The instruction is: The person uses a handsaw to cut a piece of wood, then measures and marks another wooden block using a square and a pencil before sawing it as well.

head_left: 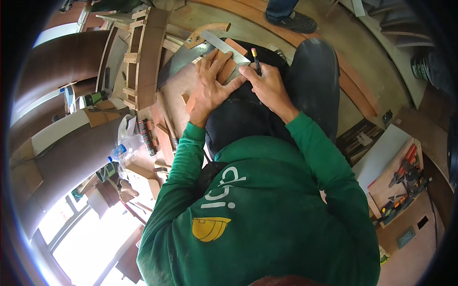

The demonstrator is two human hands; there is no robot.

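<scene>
Pale floor (346, 35), beyond and right of the metal square (217, 42); long reddish-brown planks (243, 12) laid across it, bowed by the lens. Another person's dark shoe (292, 22), beyond the square and to its right. Curved brown panels (67, 62), well left of the square; slatted wooden frame (131, 57), nearer to it on the same side. Clear plastic bottle (125, 148) with blue cap, and dark tube (146, 137) with red marks, left of the square and nearer the body. Bright window (95, 243), farthest to the near left. Shallow wooden tray (374, 183) of hand tools, well right of the square and nearer the body. Dark trousers (317, 71), under and right of the square. Hand saw (183, 59), just left of the square: wooden handle far end, blade slanting to the near left. Orange-brown wood strip (227, 69), beneath the square, over the lap: long axis from far right to near left, crosswise to the long blade above, itself slanting from far left to near right. Left hand (212, 83), over strip and square: fingers slightly apart, laid flat, thumb spread rightward. Right hand (271, 88), just right of the square: thumb and fingers clamped on a dark pencil (255, 59), eraser end pointing away from the body, writing tip hidden.
</scene>
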